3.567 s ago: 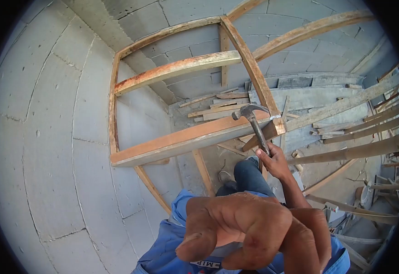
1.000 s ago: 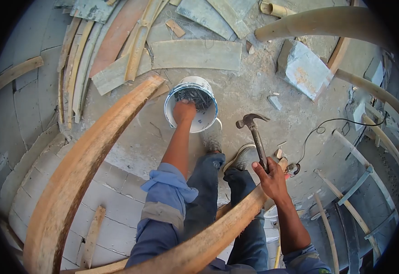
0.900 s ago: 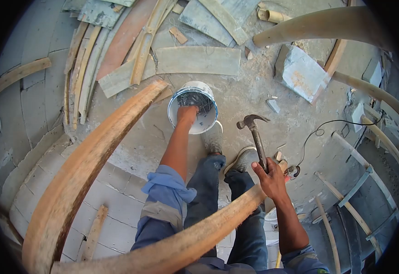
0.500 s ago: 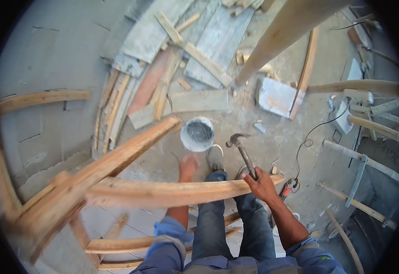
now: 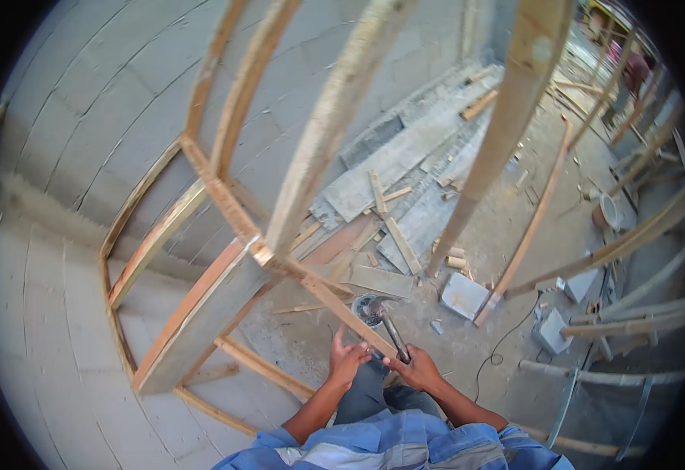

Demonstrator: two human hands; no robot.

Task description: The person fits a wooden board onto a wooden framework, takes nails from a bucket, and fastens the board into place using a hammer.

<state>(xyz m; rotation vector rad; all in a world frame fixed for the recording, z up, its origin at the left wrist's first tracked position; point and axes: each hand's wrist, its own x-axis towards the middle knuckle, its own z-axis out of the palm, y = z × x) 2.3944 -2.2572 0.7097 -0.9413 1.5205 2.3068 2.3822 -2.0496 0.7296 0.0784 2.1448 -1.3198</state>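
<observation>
My right hand is wrapped round the handle of a claw hammer, whose metal head points up and away over the bucket. Close to the hand is the lower end of a wooden beam, which slants up to the left to a timber joint. My left hand is at the near side of this beam, with fingers apart and one pointing upward. Whether its fingertips touch the beam is hard to tell. The bucket stands on the floor, partly hidden by hammer and beam.
A timber frame rises on the left before a block wall. A slanting post stands ahead. Planks and offcuts litter the floor, with a white block and a cable to the right. Another person is far off.
My view has tilted up, bringing the timber frame and wall into sight. The left hand has come close to the right hand at the beam. The hammer stays in my right hand.
</observation>
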